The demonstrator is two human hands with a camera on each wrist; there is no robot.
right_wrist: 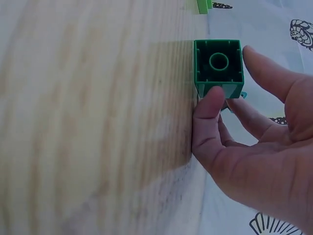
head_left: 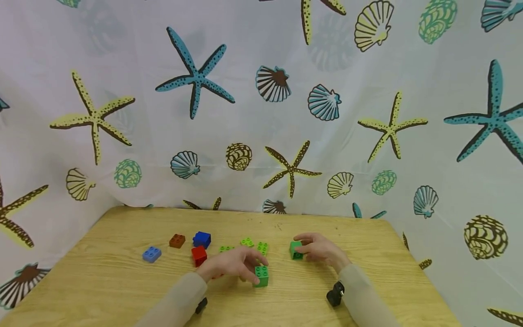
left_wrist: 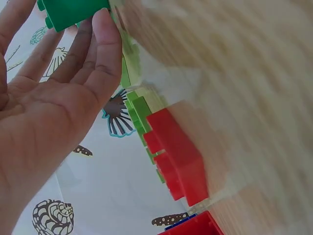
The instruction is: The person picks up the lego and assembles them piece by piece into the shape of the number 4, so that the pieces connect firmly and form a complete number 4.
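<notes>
Near the front middle, my left hand holds a green toy building brick, its studs facing up in the head view. The left wrist view shows the thumb tip against this green brick. To the right, my right hand grips a second green brick between thumb and fingers. This brick is tipped on its side, its hollow underside facing the right wrist camera. A red brick lies close by the left hand, mostly hidden under it in the head view.
Left of my hands are another red brick, a dark blue brick, a brown brick and a light blue brick. Several lime green bricks lie beyond the left hand. A shell-patterned curtain hangs behind the wooden table.
</notes>
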